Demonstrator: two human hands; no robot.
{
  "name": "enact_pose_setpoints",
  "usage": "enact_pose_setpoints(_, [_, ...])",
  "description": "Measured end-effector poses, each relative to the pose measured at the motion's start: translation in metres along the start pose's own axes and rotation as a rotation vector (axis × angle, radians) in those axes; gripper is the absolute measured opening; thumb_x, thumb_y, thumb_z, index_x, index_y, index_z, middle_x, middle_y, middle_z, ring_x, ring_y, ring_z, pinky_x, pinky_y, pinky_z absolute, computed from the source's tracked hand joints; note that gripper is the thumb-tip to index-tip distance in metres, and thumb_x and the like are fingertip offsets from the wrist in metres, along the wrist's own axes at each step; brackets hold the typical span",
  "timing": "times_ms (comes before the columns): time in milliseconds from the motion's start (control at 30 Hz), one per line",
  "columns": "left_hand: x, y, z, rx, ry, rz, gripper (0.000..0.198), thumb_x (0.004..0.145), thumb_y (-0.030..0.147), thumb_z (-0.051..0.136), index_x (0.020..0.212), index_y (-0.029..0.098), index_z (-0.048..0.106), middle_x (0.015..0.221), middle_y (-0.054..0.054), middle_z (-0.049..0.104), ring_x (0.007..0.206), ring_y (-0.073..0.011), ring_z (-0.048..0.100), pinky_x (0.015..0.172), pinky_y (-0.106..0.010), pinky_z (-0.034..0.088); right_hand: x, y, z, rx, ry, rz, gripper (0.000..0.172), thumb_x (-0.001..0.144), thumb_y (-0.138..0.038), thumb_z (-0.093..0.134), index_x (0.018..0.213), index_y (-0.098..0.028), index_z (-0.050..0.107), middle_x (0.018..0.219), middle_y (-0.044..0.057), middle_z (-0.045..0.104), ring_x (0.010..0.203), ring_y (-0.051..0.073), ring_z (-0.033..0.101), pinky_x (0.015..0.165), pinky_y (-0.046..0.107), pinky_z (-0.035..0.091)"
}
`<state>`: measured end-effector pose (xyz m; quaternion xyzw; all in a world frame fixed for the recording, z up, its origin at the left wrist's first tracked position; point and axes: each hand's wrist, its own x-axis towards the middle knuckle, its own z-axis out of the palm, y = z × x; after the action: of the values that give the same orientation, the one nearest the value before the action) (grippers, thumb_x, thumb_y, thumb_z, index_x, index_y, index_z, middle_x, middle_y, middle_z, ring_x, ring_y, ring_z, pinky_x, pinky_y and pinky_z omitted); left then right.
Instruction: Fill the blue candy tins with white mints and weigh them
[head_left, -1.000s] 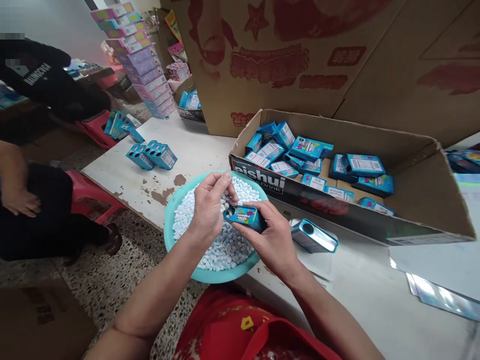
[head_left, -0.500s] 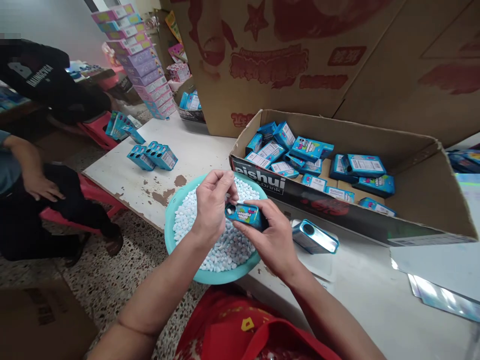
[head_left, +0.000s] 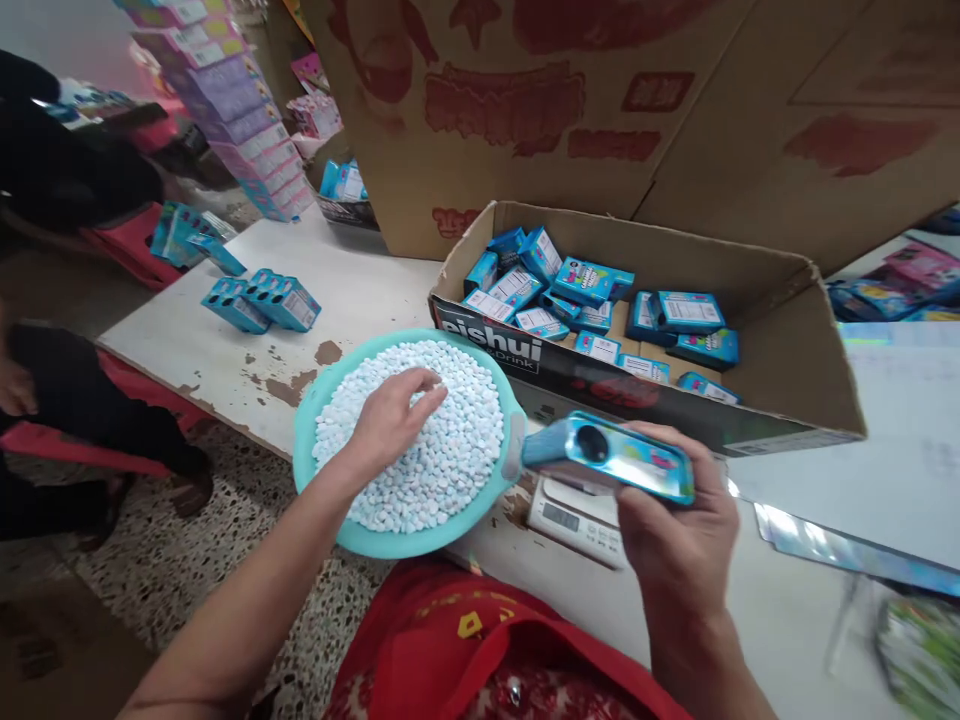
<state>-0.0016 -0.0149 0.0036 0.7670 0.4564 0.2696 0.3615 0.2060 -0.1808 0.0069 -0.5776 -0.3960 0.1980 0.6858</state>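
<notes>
Left fingers [head_left: 429, 384] loosely curled on candies [head_left: 450, 465]; right fingers [head_left: 645, 510] clamp tin [head_left: 615, 458].

The white-painted table [head_left: 352, 290], its coating chipped to brown patches near the front edge, carries a round teal plastic basin [head_left: 301, 440] overhanging that edge. A small white digital scale [head_left: 574, 515] sits just beside the basin and an open brown cardboard box [head_left: 817, 370] behind it. A cluster of small blue cartons [head_left: 262, 300] lies far left and flat white sheets [head_left: 862, 470] lie at right.

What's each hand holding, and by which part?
The right hand grips the blue tin from beneath, at the end away from the teal bowl. The left hand lies on the white candies; whether it pinches any cannot be told.
</notes>
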Motion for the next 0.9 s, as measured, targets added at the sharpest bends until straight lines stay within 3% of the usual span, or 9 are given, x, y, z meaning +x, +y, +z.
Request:
enact_pose_setpoints(100, [-0.008, -0.02, 0.02, 0.439, -0.147, 0.087, 0.029, 0.086, 0.041, 0.054, 0.105, 0.02, 0.061, 0.107, -0.012, 0.06, 0.104, -0.0298, 0.051, 0.09, -0.042, 0.04, -0.003, 0.005, -0.045, -0.105, 0.35, -0.059, 0.04, 0.064, -0.031, 0.079, 0.099, -0.023, 0.061, 0.1, 0.004, 0.062, 0.093, 0.025, 0.061, 0.088, 0.044, 0.048])
enact_pose_setpoints(233, [-0.014, -0.021, 0.035, 0.719, -0.154, 0.103, 0.031, 0.092, 0.04, 0.043, 0.103, 0.016, 0.058, 0.101, -0.015, 0.059, 0.099, -0.0318, 0.051, 0.08, -0.038, 0.041, -0.008, 0.037, -0.095, -0.221, 0.661, -0.062, 0.047, 0.054, -0.032, 0.083, 0.092, -0.02, 0.057, 0.089, 0.0, 0.057, 0.085, 0.022, 0.06, 0.095, 0.05, 0.044])
enact_pose_setpoints(367, [-0.013, -0.018, 0.035, 0.645, -0.133, 0.05, 0.023, 0.091, 0.041, 0.045, 0.092, 0.02, 0.057, 0.088, -0.009, 0.061, 0.083, -0.0258, 0.055, 0.062, -0.028, 0.035, -0.03, 0.086, -0.13, -0.449, 0.746, 0.081, 0.056, 0.051, -0.045, 0.083, 0.091, -0.019, 0.053, 0.088, 0.001, 0.054, 0.09, 0.027, 0.059, 0.094, 0.054, 0.044])
enact_pose_setpoints(467, [-0.011, -0.018, 0.029, 0.376, -0.051, -0.047, 0.016, 0.085, 0.038, 0.054, 0.08, 0.022, 0.057, 0.073, -0.003, 0.058, 0.063, -0.019, 0.051, 0.054, -0.025, 0.029, -0.048, 0.104, -0.142, -0.468, 0.746, 0.115, 0.061, 0.052, -0.048, 0.082, 0.095, -0.019, 0.05, 0.092, 0.003, 0.053, 0.094, 0.029, 0.059, 0.094, 0.055, 0.043])
enact_pose_setpoints(600, [-0.005, -0.015, 0.016, -0.297, 0.121, -0.273, 0.014, 0.075, 0.033, 0.063, 0.071, 0.021, 0.057, 0.057, 0.001, 0.049, 0.046, -0.0121, 0.04, 0.043, -0.022, 0.027, -0.055, 0.09, -0.14, -0.725, 0.682, -0.067, 0.064, 0.062, -0.043, 0.08, 0.112, -0.017, 0.049, 0.118, 0.015, 0.049, 0.119, 0.036, 0.047, 0.1, 0.058, 0.038])
enact_pose_setpoints(667, [-0.002, -0.011, 0.008, -0.691, 0.186, -0.425, 0.011, 0.073, 0.03, 0.061, 0.074, 0.019, 0.058, 0.059, 0.0, 0.052, 0.044, -0.0104, 0.04, 0.038, -0.02, 0.025, -0.051, 0.079, -0.129, -0.843, 0.633, -0.258, 0.064, 0.067, -0.041, 0.078, 0.118, -0.017, 0.047, 0.123, 0.018, 0.046, 0.124, 0.037, 0.043, 0.101, 0.06, 0.036])
enact_pose_setpoints(733, [0.001, -0.007, 0.002, -0.97, 0.227, -0.578, 0.013, 0.078, 0.029, 0.055, 0.077, 0.017, 0.059, 0.065, -0.003, 0.056, 0.045, -0.0096, 0.045, 0.035, -0.018, 0.025, -0.043, 0.073, -0.109, -0.817, 0.534, -0.382, 0.063, 0.071, -0.042, 0.074, 0.121, -0.016, 0.045, 0.122, 0.018, 0.046, 0.122, 0.036, 0.045, 0.1, 0.059, 0.037])
enact_pose_setpoints(800, [0.003, -0.003, -0.003, -1.122, 0.244, -0.687, 0.019, 0.085, 0.03, 0.049, 0.076, 0.015, 0.058, 0.065, -0.003, 0.055, 0.044, -0.0082, 0.045, 0.034, -0.016, 0.026, -0.034, 0.073, -0.084, -0.712, 0.377, -0.331, 0.065, 0.073, -0.046, 0.073, 0.123, -0.018, 0.043, 0.122, 0.017, 0.048, 0.12, 0.034, 0.048, 0.099, 0.057, 0.04])
enact_pose_setpoints(900, [0.003, 0.001, -0.007, -1.293, 0.278, -0.69, 0.025, 0.09, 0.031, 0.048, 0.07, 0.016, 0.05, 0.06, 0.0, 0.05, 0.041, -0.0055, 0.04, 0.033, -0.014, 0.027, -0.019, 0.08, -0.046, -0.568, 0.149, -0.107, 0.064, 0.072, -0.05, 0.074, 0.121, -0.019, 0.048, 0.116, 0.013, 0.055, 0.111, 0.029, 0.055, 0.095, 0.049, 0.045])
